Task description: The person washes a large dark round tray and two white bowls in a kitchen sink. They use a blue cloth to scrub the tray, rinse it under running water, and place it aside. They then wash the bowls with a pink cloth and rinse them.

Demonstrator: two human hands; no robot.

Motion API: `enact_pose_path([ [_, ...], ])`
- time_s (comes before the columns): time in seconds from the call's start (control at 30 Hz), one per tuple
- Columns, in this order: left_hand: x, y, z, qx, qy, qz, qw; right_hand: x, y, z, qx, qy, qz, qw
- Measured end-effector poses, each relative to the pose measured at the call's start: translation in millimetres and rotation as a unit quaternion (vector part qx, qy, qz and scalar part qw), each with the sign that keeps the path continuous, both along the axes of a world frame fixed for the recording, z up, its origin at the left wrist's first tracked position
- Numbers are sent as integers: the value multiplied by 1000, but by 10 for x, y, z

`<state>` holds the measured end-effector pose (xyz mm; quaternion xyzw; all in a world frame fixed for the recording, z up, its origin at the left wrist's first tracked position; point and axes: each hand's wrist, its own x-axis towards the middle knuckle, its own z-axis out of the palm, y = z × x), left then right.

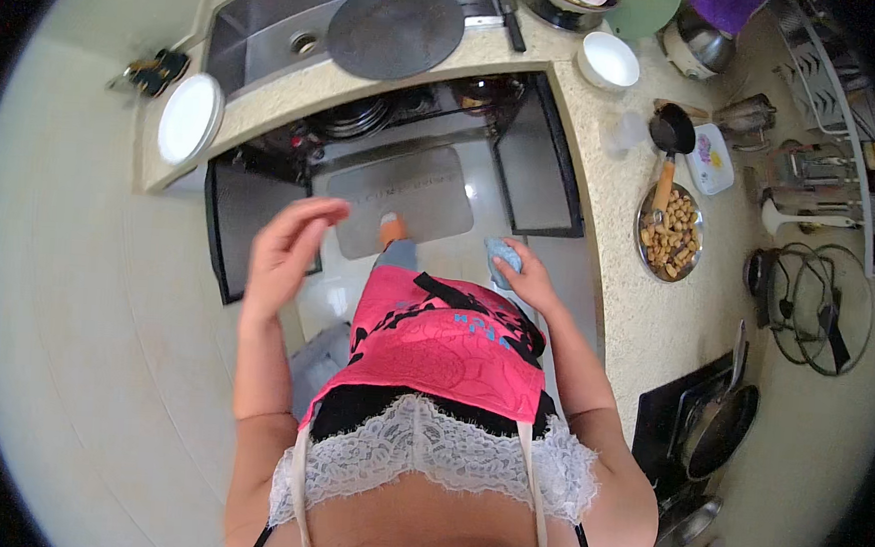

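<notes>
My right hand (pixel 531 279) grips a crumpled light-blue cloth (pixel 501 261) in front of the pink apron (pixel 433 341), beside the counter's inner edge. My left hand (pixel 288 253) is raised on the other side with nothing in it; its fingers are half curled, with the thumb apart from them. Ahead, the cabinet under the sink stands with its left door (pixel 256 225) and right door (pixel 538 167) swung outward. Stacked metal pans or lids (pixel 353 118) show inside the dim cabinet. A grey mat (pixel 404 196) lies on the floor before it, partly under a foot.
A round dark griddle (pixel 396 29) overhangs the sink (pixel 271 41). White plates (pixel 188 119) are stacked near the left counter edge. Along the right counter are a white bowl (pixel 608 60), a black ladle (pixel 672 130), a plate of nuts (pixel 668 246) and a frying pan (pixel 721 434).
</notes>
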<state>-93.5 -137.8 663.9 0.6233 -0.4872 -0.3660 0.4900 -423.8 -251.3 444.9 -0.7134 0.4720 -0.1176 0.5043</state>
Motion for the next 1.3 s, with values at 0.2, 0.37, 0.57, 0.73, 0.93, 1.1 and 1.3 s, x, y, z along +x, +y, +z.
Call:
enact_pose_path([
  [0.2,711,-924,-1102,192,309,-15,931,726,-142,389,97,-35,-180,978],
  [0.37,1357,-1719,-1444,145,233,74,959,1306,-199,806,134,-86,-241,957],
  [0.57,2050,-2630,-1712,112,117,201,966,1532,-558,832,104,-90,-317,938],
  [0.73,2352,-2995,-1963,192,120,175,958,1930,-1398,962,118,-113,-295,941],
  [0.93,2481,-3204,-1779,348,139,160,913,2491,-2690,681,-5,-128,-221,967],
  [1.1,2345,-3229,-1505,344,175,213,898,2655,-3204,438,-259,-31,-83,962],
  [1.3,2240,-3136,-1539,205,381,206,878,2715,-3339,409,-253,4,-68,965],
])
